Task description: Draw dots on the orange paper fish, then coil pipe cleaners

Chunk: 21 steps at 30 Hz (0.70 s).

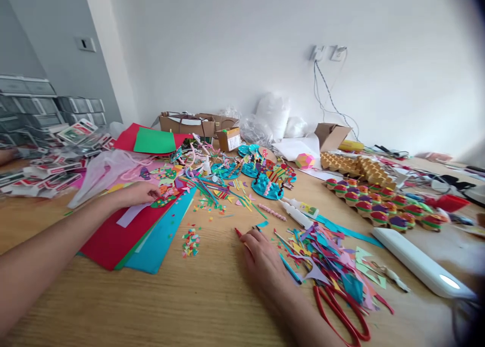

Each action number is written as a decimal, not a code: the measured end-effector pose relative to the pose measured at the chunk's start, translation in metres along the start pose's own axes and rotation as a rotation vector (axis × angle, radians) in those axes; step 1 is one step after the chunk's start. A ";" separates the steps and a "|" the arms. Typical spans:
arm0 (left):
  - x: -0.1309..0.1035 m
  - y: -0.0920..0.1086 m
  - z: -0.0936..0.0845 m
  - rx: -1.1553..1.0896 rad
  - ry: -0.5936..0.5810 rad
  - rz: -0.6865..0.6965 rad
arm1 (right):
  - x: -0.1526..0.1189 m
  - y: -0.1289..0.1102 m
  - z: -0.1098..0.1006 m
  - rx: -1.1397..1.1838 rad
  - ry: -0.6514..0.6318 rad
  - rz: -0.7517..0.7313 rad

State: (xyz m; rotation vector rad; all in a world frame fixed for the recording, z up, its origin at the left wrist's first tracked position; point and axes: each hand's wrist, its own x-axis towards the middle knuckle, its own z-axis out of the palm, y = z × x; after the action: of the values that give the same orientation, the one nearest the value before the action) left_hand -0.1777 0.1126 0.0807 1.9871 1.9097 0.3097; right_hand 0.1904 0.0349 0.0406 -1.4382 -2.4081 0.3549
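Observation:
My left hand [142, 193] reaches over the red paper sheets [109, 241], its fingers curled together beside a small green-and-orange paper cutout [164, 199]. Whatever is between those fingertips is hidden. A pale lilac paper strip [132, 214] lies under that wrist. Resting on the wooden table, my right hand [263, 256] has its fingers closed over a red marker pen [238, 232], whose tip pokes out to the left. A blue pen [291, 269] lies just right of this hand, near red-handled scissors [341, 311].
Colourful paper scraps [341, 256] heap up at right, and tiny confetti bits [190, 242] lie between my hands. Glue bottles [297, 214], blue decorated plates [267, 186], painted egg cartons [382, 205] and a white lamp bar [420, 261] stand farther off. Cardboard boxes [229, 140] line the wall.

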 end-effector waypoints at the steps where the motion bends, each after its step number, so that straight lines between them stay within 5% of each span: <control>1: -0.001 0.003 0.002 0.051 -0.026 0.023 | 0.000 0.000 0.000 -0.002 -0.003 0.000; 14: -0.003 0.018 0.037 0.362 0.045 0.045 | -0.001 0.003 0.003 -0.003 -0.024 -0.002; 21: 0.003 0.012 0.021 0.259 0.105 -0.034 | 0.000 0.003 0.004 -0.003 -0.019 -0.005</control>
State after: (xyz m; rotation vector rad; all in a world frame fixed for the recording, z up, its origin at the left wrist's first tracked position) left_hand -0.1583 0.1130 0.0656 2.1349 2.1407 0.1673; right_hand 0.1916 0.0364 0.0359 -1.4356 -2.4280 0.3661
